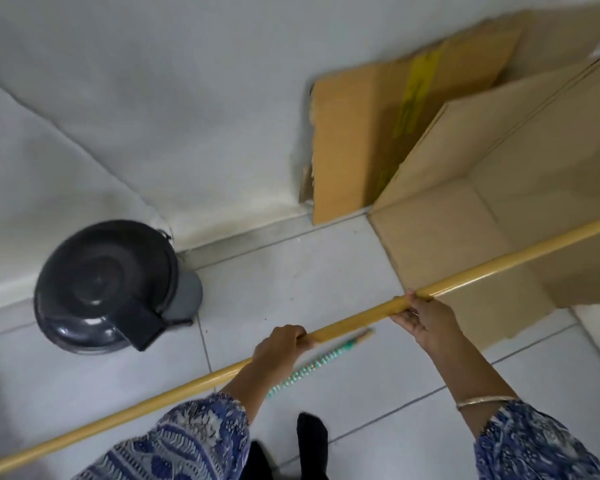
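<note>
Where the tiled floor (66, 386) meets the white wall (187, 98) at its far left edge, we see a dark grey pedal bin (106, 285) standing with its lid down. A long yellow wooden pole (354, 319) crosses above the floor, rising from the lower left corner to the right edge. Our left hand (280, 345) grips it from above, fingers curled right over the shaft, and a blue patterned sleeve (187, 441) covers the forearm. Under the pole, between the two hands, a thinner stick wrapped in teal and white (312, 364) lies flat on the tiles. A foot in a black sock (311, 432) stands at the floor's near edge. Our right hand (421, 315) holds the pole further up, fingers wrapped round it, with a thin bangle (482, 400) on the wrist. Behind it an open cardboard box (499, 202) sits at the floor's far right edge. A flattened cardboard sheet (354, 140) leans on the wall just beside the box.
</note>
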Motion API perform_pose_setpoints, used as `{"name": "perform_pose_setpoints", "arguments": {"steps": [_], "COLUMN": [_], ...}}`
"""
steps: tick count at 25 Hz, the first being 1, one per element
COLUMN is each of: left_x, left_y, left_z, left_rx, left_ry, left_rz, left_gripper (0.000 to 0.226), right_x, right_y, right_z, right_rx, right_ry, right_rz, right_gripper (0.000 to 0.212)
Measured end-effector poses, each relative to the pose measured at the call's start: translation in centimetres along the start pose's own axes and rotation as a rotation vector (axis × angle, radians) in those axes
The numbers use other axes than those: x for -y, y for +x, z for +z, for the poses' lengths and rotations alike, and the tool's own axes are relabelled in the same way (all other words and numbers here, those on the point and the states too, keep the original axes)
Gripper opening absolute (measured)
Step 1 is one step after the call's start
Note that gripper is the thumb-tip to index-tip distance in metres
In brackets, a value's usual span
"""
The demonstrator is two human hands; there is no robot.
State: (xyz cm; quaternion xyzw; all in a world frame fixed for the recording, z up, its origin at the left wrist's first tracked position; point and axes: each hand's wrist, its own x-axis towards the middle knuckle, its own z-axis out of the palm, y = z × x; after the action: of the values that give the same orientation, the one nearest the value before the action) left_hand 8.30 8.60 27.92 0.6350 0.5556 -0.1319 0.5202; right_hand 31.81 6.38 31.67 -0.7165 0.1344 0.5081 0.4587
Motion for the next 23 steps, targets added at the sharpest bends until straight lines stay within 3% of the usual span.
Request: {"name": "perform_pose_setpoints", "arguments": {"steps": [12,15,23], "left_x": [-23.8,-28.8,-40.1], "left_y": [-26.4,-31.5,-39.2], "left_z": [-20.0,-22.7,-25.2], "left_rx": [-0.428,-0.532,-0.657], "left_ry": [-0.196,-0.217,-0.365], "left_rz": [0.517,0.650,0.894], "left_gripper": [0.032,0.035,0.026], "right_x": [29.4,34.3,42.5], "right_y": [-39.6,-48.1,-62.5], "right_z": [4.5,3.9,-0.4], "right_rx": [0.272,0.308,0.333], "right_ry": [-0.146,-0.173,-0.285], "right_rz": [-0.779,-0.944,-1.284], "right_gripper": [0.006,0.022,0.014]}}
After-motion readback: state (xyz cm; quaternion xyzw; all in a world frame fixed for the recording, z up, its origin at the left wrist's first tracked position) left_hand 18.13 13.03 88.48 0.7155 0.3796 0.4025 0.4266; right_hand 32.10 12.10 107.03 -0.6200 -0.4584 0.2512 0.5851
